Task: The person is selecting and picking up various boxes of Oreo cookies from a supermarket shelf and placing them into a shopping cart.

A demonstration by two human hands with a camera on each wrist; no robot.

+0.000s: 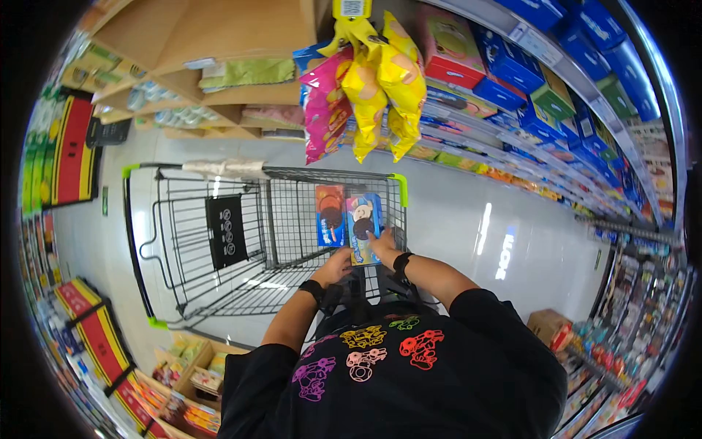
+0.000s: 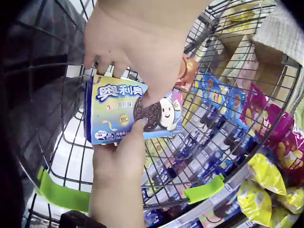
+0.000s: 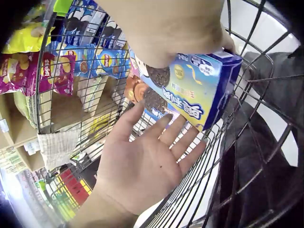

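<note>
Inside the black wire shopping cart (image 1: 399, 189), you pinch a glossy blue-and-yellow cardboard biscuit box (image 2: 113, 114) with your right hand (image 1: 387, 247), your left hand (image 3: 142, 164) spread beside it, a likely light, stiff yet crushable carton best held by its narrow sides

We are in a supermarket. We see a wire trolley (image 1: 402, 190) on a glossy floor (image 1: 453, 234), with metal shelves (image 1: 537, 45) nearby carrying rows of packaged boxes (image 1: 504, 64). Bags of crisps (image 1: 365, 95) hang from a yellow strip (image 1: 353, 9) by the wooden shelves (image 1: 234, 36). On the left we spot red-and-yellow panels (image 1: 73, 150); on the right, racks (image 1: 651, 282) crowded with small goods.
</note>
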